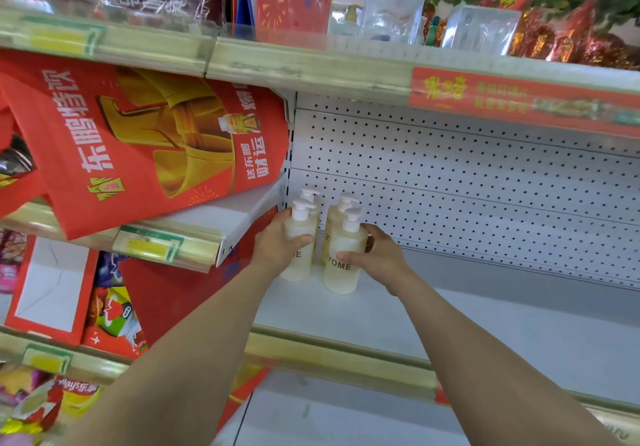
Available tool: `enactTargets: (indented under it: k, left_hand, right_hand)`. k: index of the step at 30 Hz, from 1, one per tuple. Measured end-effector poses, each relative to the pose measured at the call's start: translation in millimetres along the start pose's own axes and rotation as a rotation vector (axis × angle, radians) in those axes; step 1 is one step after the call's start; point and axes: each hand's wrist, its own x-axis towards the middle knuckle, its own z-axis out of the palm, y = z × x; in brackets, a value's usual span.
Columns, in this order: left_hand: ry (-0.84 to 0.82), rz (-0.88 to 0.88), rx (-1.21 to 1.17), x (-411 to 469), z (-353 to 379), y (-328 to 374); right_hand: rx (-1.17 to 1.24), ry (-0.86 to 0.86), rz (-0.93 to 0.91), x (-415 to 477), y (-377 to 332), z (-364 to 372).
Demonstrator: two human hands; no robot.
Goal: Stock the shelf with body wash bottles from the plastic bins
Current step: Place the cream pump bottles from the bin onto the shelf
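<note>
- White perforated backing [467, 175] runs behind a pale shelf [502, 334] with a gold front edge, and most of that shelf is bare to the right.
- Four pale yellow body wash bottles with white pump tops stand upright in the shelf's back left corner, in two rows of two.
- Left hand [277, 244] wraps the front left bottle [300, 237] from its left side; the thumb crosses the bottle's front at mid-height and the fingers curl behind, so the grasp is closed around the body below the pump.
- Right hand [377, 255] holds the front right bottle [343, 262] from its right side; the thumb lies across the front just above the printed "YOME" lettering, the fingers reach round the back.
- Both held bottles appear to rest with their bases on the shelf, though the contact is not sharp enough to be sure.
- Back left bottle [310, 194] and back right bottle [337, 213] stand just behind the held ones, near the backing, with no hand on them.
- Red drink poster [156, 140] hangs tilted over the neighbouring bay to the left, above red cartons [52, 293].
- Clear plastic packs [481, 30] sit on the upper shelf [311, 68].
</note>
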Motion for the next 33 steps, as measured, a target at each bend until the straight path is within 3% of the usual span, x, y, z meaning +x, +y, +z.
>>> enactTargets:
  k: [10,21,28,33]
  left_hand:
    - [-0.026,0.009,0.026,-2,-4,0]
    - [-0.042,-0.041,0.058,-38,-11,14]
    - [-0.028,0.200,0.230,-79,-48,59]
    - [0.084,0.379,0.378,-111,-96,86]
  right_hand:
    - [-0.041,0.008,0.019,-3,-4,1]
    - [-0.291,0.054,0.058,-40,-34,3]
    - [-0.453,0.221,-0.065,-88,-84,-15]
    - [-0.553,0.280,-0.184,-130,-127,-22]
